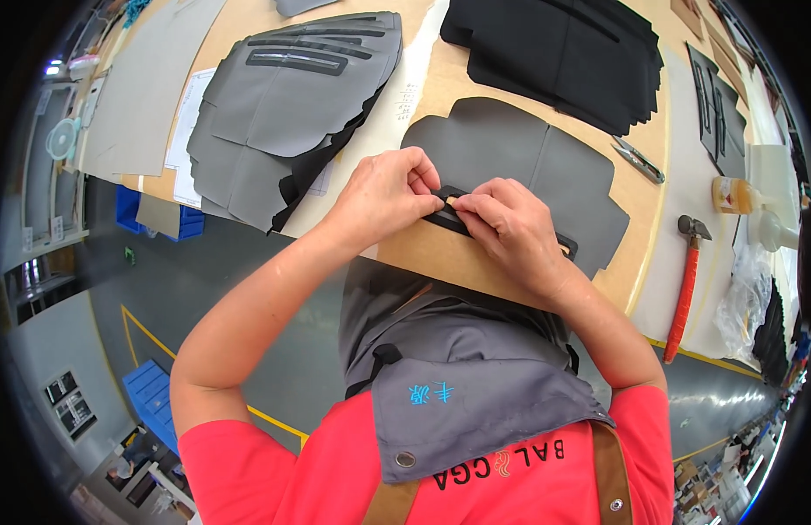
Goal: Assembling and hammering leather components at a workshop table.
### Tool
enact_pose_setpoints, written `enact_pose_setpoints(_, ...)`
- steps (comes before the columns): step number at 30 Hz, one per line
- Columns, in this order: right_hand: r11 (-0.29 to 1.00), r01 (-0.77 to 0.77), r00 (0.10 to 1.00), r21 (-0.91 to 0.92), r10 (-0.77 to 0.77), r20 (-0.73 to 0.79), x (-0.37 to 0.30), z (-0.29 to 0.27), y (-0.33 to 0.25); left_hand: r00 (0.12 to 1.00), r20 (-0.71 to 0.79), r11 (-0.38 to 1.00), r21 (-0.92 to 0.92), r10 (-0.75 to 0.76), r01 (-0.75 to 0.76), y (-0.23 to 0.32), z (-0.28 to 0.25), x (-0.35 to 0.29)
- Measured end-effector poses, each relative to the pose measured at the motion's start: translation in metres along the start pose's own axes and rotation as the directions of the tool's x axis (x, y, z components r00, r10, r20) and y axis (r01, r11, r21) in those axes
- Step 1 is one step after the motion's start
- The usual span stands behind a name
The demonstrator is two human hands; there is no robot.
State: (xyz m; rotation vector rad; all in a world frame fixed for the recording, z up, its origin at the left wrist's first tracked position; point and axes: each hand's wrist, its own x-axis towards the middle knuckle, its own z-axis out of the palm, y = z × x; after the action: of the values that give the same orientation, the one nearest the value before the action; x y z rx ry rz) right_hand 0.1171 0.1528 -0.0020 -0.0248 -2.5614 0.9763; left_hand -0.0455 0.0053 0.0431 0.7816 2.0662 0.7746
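A grey sheet panel (580,188) with notched edges lies on the table right in front of me. Along its near edge runs a black strip (445,219) that looks like a zipper pocket trim. My left hand (383,192) pinches the strip's left part between thumb and forefinger. Close beside it, my right hand (515,227) is closed, thumb and fingertips together on a small tan piece (452,201) at the strip. The right hand covers the strip's middle; its right end shows past the wrist. The fingertips of both hands almost meet.
Grey panels with zipper trims (283,122) are fanned out at left, and black panels (554,70) are stacked at the back. Thread snips (639,162), a red-handled hammer (685,280), a yellowish bottle (732,195) and a plastic bag (745,302) lie rightward.
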Motion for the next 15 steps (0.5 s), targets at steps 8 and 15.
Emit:
enact_pose_setpoints(8,0.986,0.166,0.985,-0.029,-0.164,0.051,-0.002,-0.002,0.014,0.980,0.147,0.989,-0.037,-0.138,0.145,0.015,-0.010,0.007)
enact_pose_setpoints(15,0.918,0.363,0.932,-0.161,-0.357,0.068,-0.003,-0.004,0.014,0.969,0.149,0.979,-0.019,-0.198,0.203,0.017,-0.010,0.009)
